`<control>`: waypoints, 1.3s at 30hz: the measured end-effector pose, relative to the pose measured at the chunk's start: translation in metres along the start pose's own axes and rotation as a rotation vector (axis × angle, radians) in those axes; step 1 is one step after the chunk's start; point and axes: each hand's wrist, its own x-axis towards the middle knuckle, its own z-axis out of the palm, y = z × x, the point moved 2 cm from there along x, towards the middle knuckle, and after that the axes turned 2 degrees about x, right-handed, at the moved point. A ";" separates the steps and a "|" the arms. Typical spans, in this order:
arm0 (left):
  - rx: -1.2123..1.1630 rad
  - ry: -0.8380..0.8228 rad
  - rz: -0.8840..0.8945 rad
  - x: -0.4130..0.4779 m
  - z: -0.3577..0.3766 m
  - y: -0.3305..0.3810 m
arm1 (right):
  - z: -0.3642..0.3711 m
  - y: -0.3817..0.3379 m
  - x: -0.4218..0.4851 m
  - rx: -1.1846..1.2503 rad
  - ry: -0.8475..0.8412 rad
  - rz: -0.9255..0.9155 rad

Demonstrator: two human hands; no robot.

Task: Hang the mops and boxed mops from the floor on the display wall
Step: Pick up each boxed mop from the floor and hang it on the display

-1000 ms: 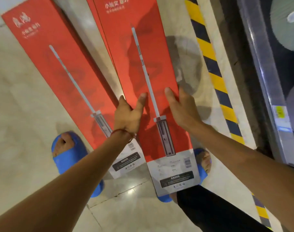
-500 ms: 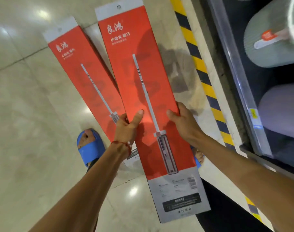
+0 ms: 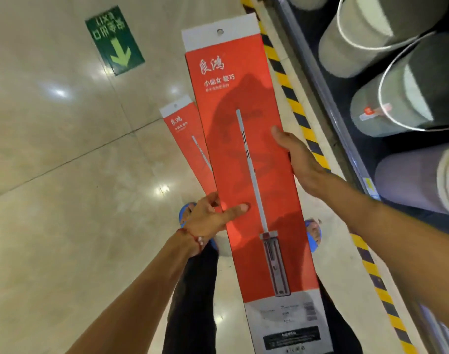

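Note:
A long red mop box point(image 3: 246, 159) with a white top tab and hang hole is lifted off the floor, held lengthways in front of me. My left hand point(image 3: 210, 218) grips its left edge, thumb lying on the red face. My right hand point(image 3: 298, 159) grips its right edge, higher up. A second red mop box point(image 3: 187, 139) lies flat on the tiled floor, to the left of the first and partly hidden behind it.
A low shelf point(image 3: 330, 103) along the right holds grey and lilac buckets point(image 3: 399, 88). Yellow-black hazard tape point(image 3: 302, 123) runs on the floor along the shelf. A green exit arrow sticker point(image 3: 114, 39) is on the floor at upper left. My feet in blue slippers point(image 3: 315, 233) stand below the box.
Both hands have raised the box from the floor toward me. The right hand has slid further up its right edge. The view has shifted so that more of the shelf shows.

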 end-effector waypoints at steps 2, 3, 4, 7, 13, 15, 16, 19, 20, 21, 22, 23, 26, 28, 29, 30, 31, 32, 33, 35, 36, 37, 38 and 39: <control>0.056 0.010 0.014 -0.014 -0.015 0.000 | 0.016 -0.020 -0.010 -0.043 0.008 -0.020; 0.079 0.004 0.023 -0.021 -0.023 0.000 | 0.023 -0.025 -0.016 -0.062 0.026 -0.031; 0.106 -0.012 0.029 -0.028 -0.030 0.001 | 0.030 -0.027 -0.026 -0.088 0.068 -0.043; 0.178 -0.082 0.029 -0.057 -0.048 0.015 | 0.045 -0.030 -0.066 -0.145 0.220 -0.085; 0.196 -0.220 0.011 -0.113 -0.050 0.059 | 0.050 -0.045 -0.159 -0.091 0.306 -0.091; 0.182 -0.216 0.071 -0.129 -0.037 0.077 | 0.048 -0.047 -0.192 -0.051 0.362 -0.138; 0.168 -0.210 0.112 -0.138 -0.030 0.086 | 0.047 -0.048 -0.209 -0.042 0.395 -0.157; 0.084 -0.201 0.277 -0.166 -0.005 0.119 | 0.044 -0.041 -0.261 -0.049 0.449 -0.204; 0.070 -0.213 0.345 -0.177 0.006 0.130 | 0.043 -0.037 -0.281 -0.051 0.456 -0.236; 0.064 -0.222 0.408 -0.185 0.014 0.139 | 0.044 -0.031 -0.297 -0.049 0.460 -0.262; 0.066 -0.243 0.471 -0.197 0.023 0.146 | 0.045 -0.026 -0.314 -0.048 0.473 -0.287; 0.070 -0.264 0.525 -0.213 0.035 0.148 | 0.043 -0.018 -0.336 -0.049 0.487 -0.315; 0.120 -0.320 0.596 -0.268 0.065 0.138 | 0.042 0.004 -0.399 0.015 0.526 -0.348; 0.173 -0.349 0.640 -0.308 0.086 0.123 | 0.039 0.021 -0.443 0.047 0.541 -0.374; 0.195 -0.348 0.658 -0.326 0.094 0.116 | 0.037 0.029 -0.464 0.062 0.552 -0.381; 0.216 -0.348 0.681 -0.346 0.102 0.111 | 0.037 0.034 -0.486 0.070 0.563 -0.390; 0.227 -0.360 0.703 -0.364 0.110 0.105 | 0.037 0.038 -0.508 0.073 0.573 -0.408; 0.235 -0.385 0.718 -0.381 0.116 0.100 | 0.038 0.041 -0.529 0.082 0.586 -0.429; 0.242 -0.417 0.726 -0.396 0.122 0.096 | 0.041 0.044 -0.549 0.098 0.602 -0.444; 0.258 -0.492 0.723 -0.425 0.133 0.092 | 0.045 0.049 -0.587 0.120 0.647 -0.469; 0.264 -0.532 0.721 -0.438 0.138 0.092 | 0.048 0.051 -0.604 0.119 0.668 -0.481; 0.269 -0.568 0.726 -0.451 0.144 0.092 | 0.051 0.052 -0.620 0.118 0.694 -0.489; 0.271 -0.597 0.740 -0.466 0.150 0.093 | 0.054 0.053 -0.636 0.125 0.723 -0.499; 0.267 -0.616 0.758 -0.481 0.155 0.093 | 0.058 0.054 -0.652 0.128 0.748 -0.515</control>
